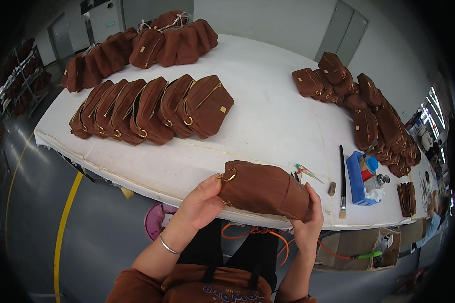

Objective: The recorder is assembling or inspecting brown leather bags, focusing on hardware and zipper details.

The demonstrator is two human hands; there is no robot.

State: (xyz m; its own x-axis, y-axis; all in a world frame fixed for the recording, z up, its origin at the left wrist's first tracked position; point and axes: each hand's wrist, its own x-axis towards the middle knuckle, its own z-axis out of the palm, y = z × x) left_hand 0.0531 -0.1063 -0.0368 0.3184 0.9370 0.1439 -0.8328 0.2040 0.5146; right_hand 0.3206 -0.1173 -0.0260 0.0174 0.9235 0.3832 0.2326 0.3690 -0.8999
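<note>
Between my two hands I hold a brown bag (265, 189) with gold-coloured rings, tilted over the front edge of the white table. My left hand (202, 202) grips its left end, with the thumb by a gold ring near the top corner. Around the right end wraps my right hand (309, 217), its fingers partly hidden behind the bag. Just beyond the bag, a small tool with a green and red handle (308, 172) lies on the table, partly covered. A small grey-brown lump (332, 189) sits right of my right hand.
A row of brown bags (151, 108) stands at the left, with more bags (174, 43) behind. Another heap (389, 126) fills the right side. A long brush (342, 182) lies beside a blue bin (356, 179) of jars. Below the table edge are a cardboard box (346, 250) and orange hose (283, 247).
</note>
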